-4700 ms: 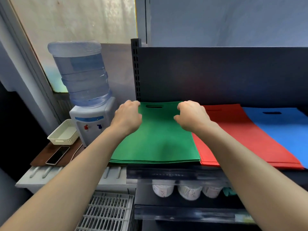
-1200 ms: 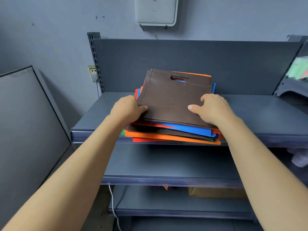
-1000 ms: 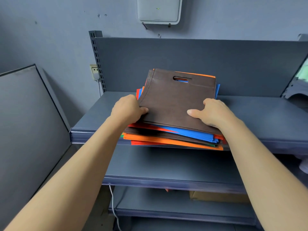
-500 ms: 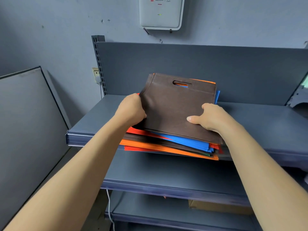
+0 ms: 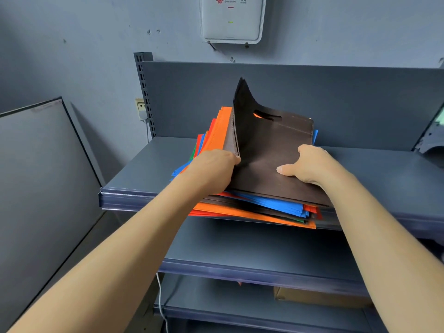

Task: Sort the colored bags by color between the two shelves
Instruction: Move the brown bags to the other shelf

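Now: left hand point(image 5: 216, 169) pinches brown bag point(image 5: 271, 150) left edge, edge raised, likely to free bag from stack point(image 5: 252, 210). Right hand point(image 5: 310, 167) grips right edge, thumb on top. Stack at frame centre, on shelf point(image 5: 149, 169).

You've got two hands in there, left hand point(image 5: 213, 169) and right hand point(image 5: 312, 167), one brown bag point(image 5: 271, 152) on top of one mixed pile of bags point(image 5: 264, 210), three shelf boards point(image 5: 384, 179), one white wall box point(image 5: 231, 20) and one cardboard box point(image 5: 319, 296).
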`<state>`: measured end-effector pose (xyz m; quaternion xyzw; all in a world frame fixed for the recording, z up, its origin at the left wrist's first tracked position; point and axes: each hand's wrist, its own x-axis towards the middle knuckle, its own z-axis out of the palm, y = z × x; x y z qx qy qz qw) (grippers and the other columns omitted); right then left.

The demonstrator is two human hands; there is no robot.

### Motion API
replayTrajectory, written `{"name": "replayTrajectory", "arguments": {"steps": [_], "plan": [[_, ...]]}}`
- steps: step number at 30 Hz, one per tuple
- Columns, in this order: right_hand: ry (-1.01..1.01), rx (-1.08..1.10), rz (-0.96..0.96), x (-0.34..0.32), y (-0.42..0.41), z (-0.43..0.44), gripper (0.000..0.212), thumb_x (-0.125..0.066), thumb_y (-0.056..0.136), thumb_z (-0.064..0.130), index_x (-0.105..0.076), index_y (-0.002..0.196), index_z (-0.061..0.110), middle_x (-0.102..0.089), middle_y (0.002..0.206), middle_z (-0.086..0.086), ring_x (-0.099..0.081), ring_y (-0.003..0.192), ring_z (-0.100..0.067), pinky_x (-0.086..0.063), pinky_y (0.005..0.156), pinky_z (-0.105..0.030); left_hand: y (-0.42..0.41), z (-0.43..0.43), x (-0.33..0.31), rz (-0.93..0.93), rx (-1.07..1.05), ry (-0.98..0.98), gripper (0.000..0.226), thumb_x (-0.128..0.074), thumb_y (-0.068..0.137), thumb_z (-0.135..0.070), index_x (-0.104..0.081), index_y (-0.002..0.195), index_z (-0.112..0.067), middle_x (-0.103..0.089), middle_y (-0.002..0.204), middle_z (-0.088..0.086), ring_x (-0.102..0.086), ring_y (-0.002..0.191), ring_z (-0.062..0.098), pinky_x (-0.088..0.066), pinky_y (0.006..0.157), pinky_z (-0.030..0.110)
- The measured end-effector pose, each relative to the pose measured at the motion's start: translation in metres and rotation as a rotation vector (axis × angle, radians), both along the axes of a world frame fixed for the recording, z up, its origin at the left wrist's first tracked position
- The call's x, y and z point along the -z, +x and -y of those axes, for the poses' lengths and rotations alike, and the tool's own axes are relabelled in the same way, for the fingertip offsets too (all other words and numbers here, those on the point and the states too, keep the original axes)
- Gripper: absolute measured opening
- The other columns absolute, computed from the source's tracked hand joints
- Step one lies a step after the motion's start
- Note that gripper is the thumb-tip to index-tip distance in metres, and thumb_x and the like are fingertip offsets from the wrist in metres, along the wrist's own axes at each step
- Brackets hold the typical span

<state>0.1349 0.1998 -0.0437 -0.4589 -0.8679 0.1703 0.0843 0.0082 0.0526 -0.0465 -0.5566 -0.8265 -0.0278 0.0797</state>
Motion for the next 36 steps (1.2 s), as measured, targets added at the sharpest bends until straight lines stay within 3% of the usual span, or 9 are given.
{"name": "replayTrajectory", "arguments": {"steps": [6, 9, 12, 15, 20, 24, 27, 32, 36], "plan": [[-0.079, 0.013, 0.027, -0.002, 0.005, 0.0, 0.068, -0.059, 0.087, 0.049, -0.041, 0.133, 0.001, -0.044, 0.137, -0.017, -0.045, 0.12, -0.03, -0.038, 0.085, -0.033, 0.003, 0.009, -0.012, 0.144, -0.012, 0.017, 0.05, -0.038, 0.084, 0.003, -0.041, 0.132, -0.009, -0.054, 0.123, 0.017, -0.051, 0.11, 0.037, -0.043, 0.085, 0.038], [-0.119, -0.004, 0.017, -0.003, 0.008, 0.002, 0.071, -0.057, 0.089, 0.049, -0.038, 0.137, 0.001, -0.041, 0.142, -0.015, -0.044, 0.126, -0.03, -0.039, 0.095, -0.035, 0.0, 0.009, -0.021, 0.232, -0.076, -0.018, 0.05, -0.044, 0.085, -0.001, -0.03, 0.133, -0.006, -0.055, 0.093, 0.012, -0.052, 0.084, 0.032, -0.042, 0.068, 0.036], [-0.108, 0.002, -0.006, -0.003, 0.011, 0.003, 0.071, -0.058, 0.088, 0.049, -0.038, 0.137, 0.001, -0.041, 0.142, -0.015, -0.043, 0.126, -0.03, -0.039, 0.096, -0.035, -0.008, 0.003, -0.022, 0.293, -0.166, 0.026, 0.047, -0.055, 0.09, -0.018, -0.037, 0.132, -0.006, -0.057, 0.118, 0.015, -0.054, 0.102, 0.033, -0.043, 0.08, 0.035], [-0.096, 0.028, -0.054, 0.0, 0.014, 0.001, 0.063, -0.061, 0.085, 0.049, -0.049, 0.128, 0.004, -0.051, 0.131, -0.014, -0.05, 0.115, -0.03, -0.043, 0.088, -0.035, -0.014, 0.0, -0.014, 0.28, -0.211, 0.074, 0.034, -0.046, 0.09, -0.006, -0.046, 0.124, -0.003, -0.054, 0.126, 0.018, -0.052, 0.112, 0.033, -0.041, 0.081, 0.032], [-0.101, 0.073, -0.09, 0.0, 0.016, -0.001, 0.047, -0.065, 0.084, 0.044, -0.054, 0.101, 0.001, -0.053, 0.103, -0.012, -0.051, 0.092, -0.027, -0.039, 0.07, -0.032, -0.009, 0.003, -0.011, 0.298, -0.144, -0.028, 0.053, -0.034, 0.089, 0.002, -0.039, 0.14, -0.011, -0.032, 0.147, 0.011, -0.038, 0.131, 0.032, -0.033, 0.107, 0.037], [-0.05, 0.107, -0.114, -0.004, 0.016, 0.003, 0.035, -0.067, 0.086, 0.033, -0.046, 0.077, 0.006, -0.048, 0.091, -0.01, -0.046, 0.085, -0.024, -0.036, 0.058, -0.028, -0.012, 0.001, -0.01, 0.322, -0.102, 0.001, 0.045, -0.038, 0.086, 0.002, -0.055, 0.126, -0.01, -0.037, 0.133, 0.009, -0.046, 0.118, 0.032, -0.04, 0.1, 0.036], [-0.019, 0.146, -0.184, -0.002, 0.017, 0.0, 0.028, -0.067, 0.085, 0.024, -0.051, 0.094, 0.003, -0.051, 0.096, -0.012, -0.049, 0.093, -0.027, -0.036, 0.068, -0.03, -0.018, -0.003, -0.007, 0.272, -0.13, 0.146, 0.033, -0.043, 0.081, 0.003, -0.062, 0.108, -0.003, -0.053, 0.116, 0.014, -0.054, 0.103, 0.033, -0.044, 0.081, 0.032], [-0.078, 0.222, -0.396, -0.002, 0.021, -0.007, 0.029, -0.067, 0.085, 0.016, -0.056, 0.106, 0.0, -0.057, 0.111, -0.014, -0.046, 0.088, -0.024, -0.038, 0.069, -0.03, -0.013, -0.004, -0.004, 0.252, -0.068, 0.203, 0.037, -0.04, 0.084, 0.005, -0.048, 0.119, -0.003, -0.039, 0.125, 0.014, -0.051, 0.105, 0.038, -0.046, 0.089, 0.044], [-0.147, 0.253, -0.517, -0.011, 0.025, -0.003, 0.024, -0.068, 0.085, 0.018, -0.053, 0.095, 0.002, -0.058, 0.112, -0.016, -0.055, 0.088, -0.03, -0.045, 0.073, -0.035, -0.008, -0.002, -0.009, 0.221, -0.039, 0.375, 0.061, -0.041, 0.085, 0.009, -0.032, 0.142, -0.011, -0.024, 0.144, 0.008, -0.052, 0.109, 0.039, -0.046, 0.093, 0.044]]}}
